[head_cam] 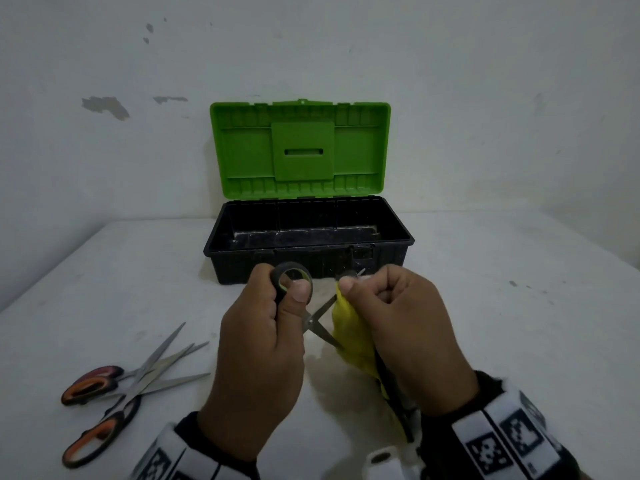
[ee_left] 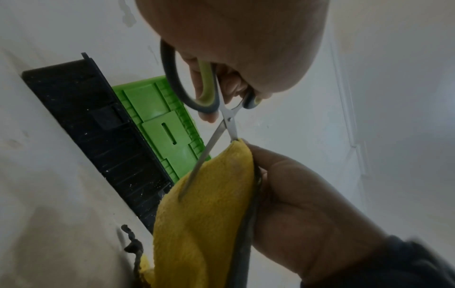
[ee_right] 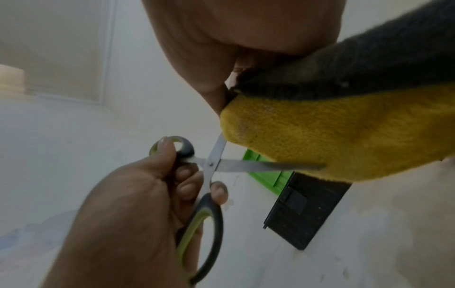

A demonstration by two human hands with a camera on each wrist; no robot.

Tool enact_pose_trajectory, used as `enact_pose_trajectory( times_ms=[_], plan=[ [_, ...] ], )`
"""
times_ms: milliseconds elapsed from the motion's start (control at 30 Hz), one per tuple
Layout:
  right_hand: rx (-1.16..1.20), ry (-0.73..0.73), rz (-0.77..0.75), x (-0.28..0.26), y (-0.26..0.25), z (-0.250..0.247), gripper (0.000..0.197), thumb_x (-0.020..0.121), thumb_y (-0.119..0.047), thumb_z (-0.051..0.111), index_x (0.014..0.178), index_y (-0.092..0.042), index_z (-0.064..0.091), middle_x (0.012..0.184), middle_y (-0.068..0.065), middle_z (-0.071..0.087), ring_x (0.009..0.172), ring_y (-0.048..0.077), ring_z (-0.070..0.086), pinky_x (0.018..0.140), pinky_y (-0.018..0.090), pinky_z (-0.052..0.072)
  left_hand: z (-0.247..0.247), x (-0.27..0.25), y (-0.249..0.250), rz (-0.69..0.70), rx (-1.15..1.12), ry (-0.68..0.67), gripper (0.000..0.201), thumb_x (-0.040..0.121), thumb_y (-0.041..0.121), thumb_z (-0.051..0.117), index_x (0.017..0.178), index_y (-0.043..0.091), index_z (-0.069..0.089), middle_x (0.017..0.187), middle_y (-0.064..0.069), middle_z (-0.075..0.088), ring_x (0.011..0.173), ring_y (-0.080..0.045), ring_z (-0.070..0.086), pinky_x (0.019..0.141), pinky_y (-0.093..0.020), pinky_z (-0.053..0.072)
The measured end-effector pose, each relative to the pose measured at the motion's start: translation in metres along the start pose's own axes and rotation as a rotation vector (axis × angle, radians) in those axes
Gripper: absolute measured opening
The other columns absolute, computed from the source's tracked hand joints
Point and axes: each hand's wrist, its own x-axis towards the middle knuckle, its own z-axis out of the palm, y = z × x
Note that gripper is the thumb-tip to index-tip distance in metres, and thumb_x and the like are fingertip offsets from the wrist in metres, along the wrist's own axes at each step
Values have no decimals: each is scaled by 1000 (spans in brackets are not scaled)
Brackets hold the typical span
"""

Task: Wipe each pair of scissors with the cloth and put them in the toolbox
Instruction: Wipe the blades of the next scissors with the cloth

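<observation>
The left hand grips the grey-and-lime plastic handles of a pair of small steel scissors, thumb through one loop and fingers curled round the other, with the blades spread wide in a V above the white table. The right hand pinches a yellow terry cloth with a dark edge around one blade, thumb and fingers clenched on the fabric; the other blade lies bare against the outside of the cloth (seen clearly from the left wrist view). Just beyond the hands stands the black plastic toolbox with its green lid raised, nothing visible in it. On the table to the left, well apart from the hands, lie crossed long scissors with orange-and-black handles, and one with a dark red handle.
</observation>
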Motion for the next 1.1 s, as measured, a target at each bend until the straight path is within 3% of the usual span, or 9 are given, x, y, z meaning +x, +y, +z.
enact_pose_trajectory(
  times_ms=[167,267,367,433,533,633,767,900,1100],
  plan=[
    [22,-41,37,1,-1,-2,27,82,-38,74,65,-22,62,67,-5,66,64,3,62,64,23,51,-2,-2,-2,6,3,-26,20,95,47,38,87,32,49,64,0,55,51,-18,56,45,-30,47],
    [98,24,63,7,3,-3,29,84,-36,75,64,-20,61,67,2,67,66,13,64,65,29,52,-1,-2,-1,10,18,-12,22,95,47,38,86,30,49,61,0,54,53,-16,57,46,-26,47],
    [87,-63,66,-3,1,3,28,83,-38,74,65,-20,63,69,0,67,68,13,65,69,36,57,-4,-2,-1,18,24,-9,21,95,47,39,87,31,49,64,1,56,51,-18,56,45,-31,47],
    [80,-76,61,-3,-2,1,27,82,-37,74,65,-20,63,67,-3,67,67,8,63,66,30,55,-4,-2,0,28,30,-14,20,96,46,39,86,32,49,62,1,54,51,-19,57,45,-32,47],
    [129,22,70,8,0,-5,29,83,-35,75,64,-19,61,66,2,66,65,13,62,64,28,52,-3,0,2,41,38,-8,21,95,44,40,85,28,50,60,1,54,53,-15,57,45,-19,44],
    [133,10,66,3,1,-1,29,85,-35,74,64,-19,61,68,4,66,66,16,63,65,34,56,-3,-1,2,29,28,2,22,95,44,40,85,28,50,59,0,54,52,-17,56,45,-26,45],
    [103,-53,71,-4,0,0,27,83,-36,74,65,-20,62,66,-4,67,63,4,62,58,20,51,-4,-3,2,45,45,-14,19,96,43,39,86,31,50,59,1,54,51,-17,56,45,-23,44],
    [184,45,94,5,4,-6,31,84,-36,75,62,-20,60,60,1,62,58,13,58,55,27,49,-3,-4,4,48,54,-11,23,96,43,39,85,26,50,56,-1,53,51,-16,54,46,-15,40],
    [157,-28,84,-1,0,-3,28,84,-35,75,65,-18,64,67,2,69,64,11,64,63,28,54,-5,-4,5,59,57,-7,21,96,43,39,86,27,49,57,0,53,51,-16,55,46,-16,42]
  ],
)
